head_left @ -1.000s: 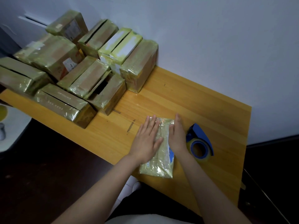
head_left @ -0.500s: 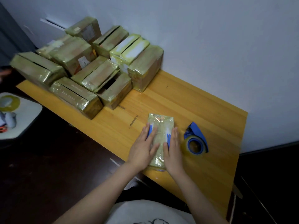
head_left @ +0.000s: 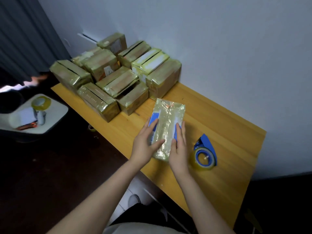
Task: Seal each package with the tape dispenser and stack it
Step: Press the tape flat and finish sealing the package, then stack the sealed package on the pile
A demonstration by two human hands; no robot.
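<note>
A tape-wrapped package [head_left: 166, 127] with blue showing along both long edges lies flat near the middle of the wooden surface [head_left: 219, 119], and the person's two hands clasp it from either side: the left hand [head_left: 145, 142] presses against its left edge with the thumb lying over the top, while the right hand [head_left: 179, 146] grips its right edge. The blue tape dispenser [head_left: 205, 153] rests on the surface just to the right of the right hand, untouched. At the far left end of the surface, against the wall [head_left: 219, 39], sits the stack of wrapped boxes [head_left: 116, 78], close to the package's far end.
</note>
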